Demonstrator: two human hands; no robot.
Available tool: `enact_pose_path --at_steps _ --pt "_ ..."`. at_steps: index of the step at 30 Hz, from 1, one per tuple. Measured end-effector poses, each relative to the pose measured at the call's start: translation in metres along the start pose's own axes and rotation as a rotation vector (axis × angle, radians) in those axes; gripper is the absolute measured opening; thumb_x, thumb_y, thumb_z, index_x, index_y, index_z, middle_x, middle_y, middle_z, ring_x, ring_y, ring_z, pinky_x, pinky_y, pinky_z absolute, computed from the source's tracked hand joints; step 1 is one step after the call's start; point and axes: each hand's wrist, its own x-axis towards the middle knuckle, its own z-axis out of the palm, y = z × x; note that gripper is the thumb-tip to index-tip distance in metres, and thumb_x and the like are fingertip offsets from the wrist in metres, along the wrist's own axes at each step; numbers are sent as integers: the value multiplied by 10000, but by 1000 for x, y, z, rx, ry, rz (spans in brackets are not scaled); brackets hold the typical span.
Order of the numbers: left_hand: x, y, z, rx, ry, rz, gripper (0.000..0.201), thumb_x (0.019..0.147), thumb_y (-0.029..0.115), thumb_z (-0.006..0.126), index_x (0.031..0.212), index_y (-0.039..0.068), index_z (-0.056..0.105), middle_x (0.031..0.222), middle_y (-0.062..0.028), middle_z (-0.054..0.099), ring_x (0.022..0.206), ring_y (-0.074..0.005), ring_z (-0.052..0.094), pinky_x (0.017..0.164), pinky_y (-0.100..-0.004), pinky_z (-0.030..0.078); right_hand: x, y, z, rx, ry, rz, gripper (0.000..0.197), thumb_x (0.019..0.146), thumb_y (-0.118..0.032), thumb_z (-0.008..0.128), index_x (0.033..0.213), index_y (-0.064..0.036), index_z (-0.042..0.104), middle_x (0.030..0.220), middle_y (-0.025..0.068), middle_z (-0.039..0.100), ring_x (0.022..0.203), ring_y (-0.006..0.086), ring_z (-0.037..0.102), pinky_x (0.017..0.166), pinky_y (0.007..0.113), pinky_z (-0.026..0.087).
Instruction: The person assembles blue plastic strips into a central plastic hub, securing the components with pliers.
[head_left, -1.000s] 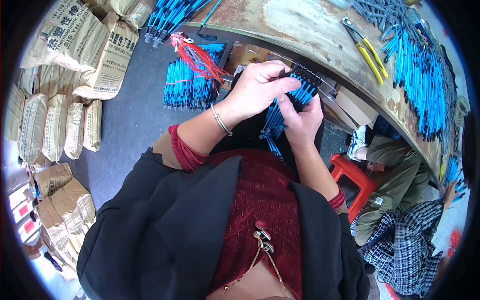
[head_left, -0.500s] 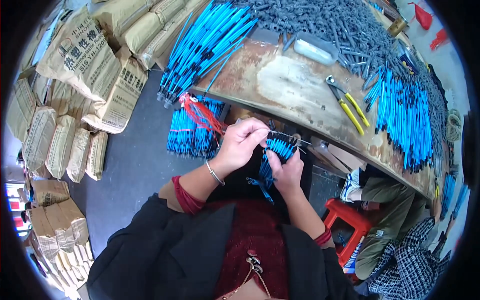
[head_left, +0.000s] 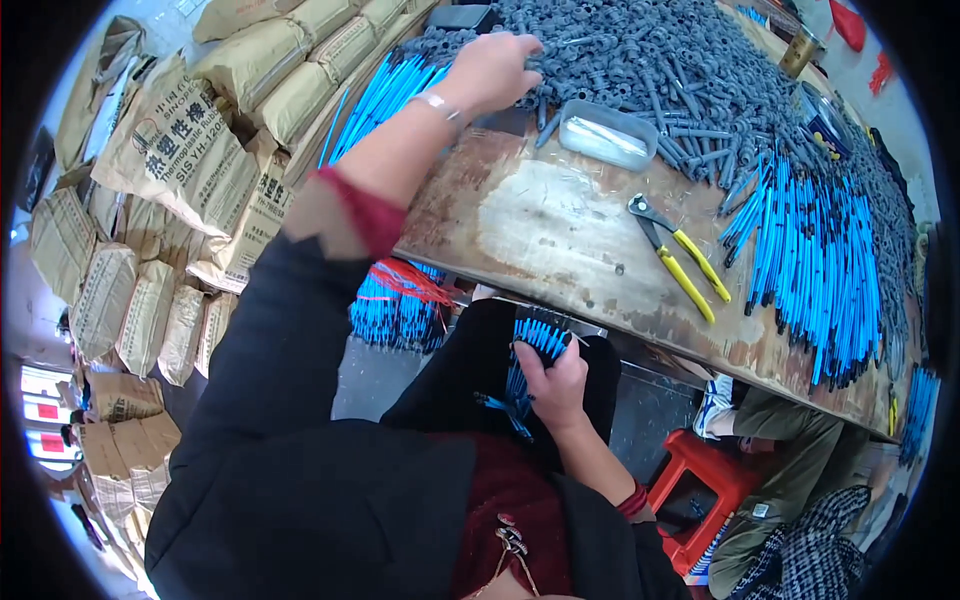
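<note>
My left hand (head_left: 495, 72) is stretched out over the far left part of a heap of grey plastic parts (head_left: 640, 50). Its fingers are bent and stand apart from the thumb, with nothing visible between them. In front of my lap, my right hand (head_left: 556, 388) is wrapped round a bundle of thin blue tubes (head_left: 540, 334) with black ends. The bundle's lower ends (head_left: 512, 405) hang below the hand. Left of my left forearm lies a pile of blue tubes (head_left: 400, 85), partly covered by the arm.
Yellow-handled pliers (head_left: 685, 262) and a clear plastic box (head_left: 608, 135) lie on the worn wooden table (head_left: 540, 240). More blue tubes (head_left: 815, 265) spread at right. Paper sacks (head_left: 170, 150) stack at left. A red stool (head_left: 700, 490) stands near a seated person.
My left hand has left the bundle and moved up to the grey heap. My right hand still grips the tubes, slightly lower. The view has shifted a little.
</note>
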Motion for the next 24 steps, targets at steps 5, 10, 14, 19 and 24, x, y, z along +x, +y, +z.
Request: enact_pose_path --at_steps 5,10,14,19,24 --pt "48 1 72 263 -112 -339 368 756 296 632 1062 94 599 973 -160 628 937 -313 598 814 -413 477 6 -2 -6 -10 25 -104 236 776 -130 683 899 10 539 756 119 654 644 226 656 584 315 504" --pt "49 -8 51 21 106 -333 377 754 292 645 1063 84 583 954 -172 621 913 -326 602 809 -405 482 5 1 -12 7 14 -59 235 771 -126 686 901 10 545 769 118 656 659 219 656 600 310 503" --pt "8 -26 -4 -1353 -256 -504 591 802 446 637 1311 199 464 1440 -210 197 1303 -327 259 1080 -437 200 0 -7 -9 49 11 -17 237 773 -112 678 937 4 552 789 110 657 701 189 650 649 302 500" --pt "-142 54 -44 -1414 -167 -382 343 848 93 596 1170 20 503 852 -66 593 804 -165 594 705 -289 504 -12 -7 -5 21 5 -27 241 772 -94 672 969 -10 559 810 95 657 741 159 636 696 295 491" --pt "-223 65 -25 -1883 -196 -380 334 825 36 609 1151 35 534 897 -89 600 808 -170 613 728 -279 519 -22 -16 -3 -4 -54 53 247 783 -116 663 986 -19 560 827 78 658 742 147 626 705 293 486"
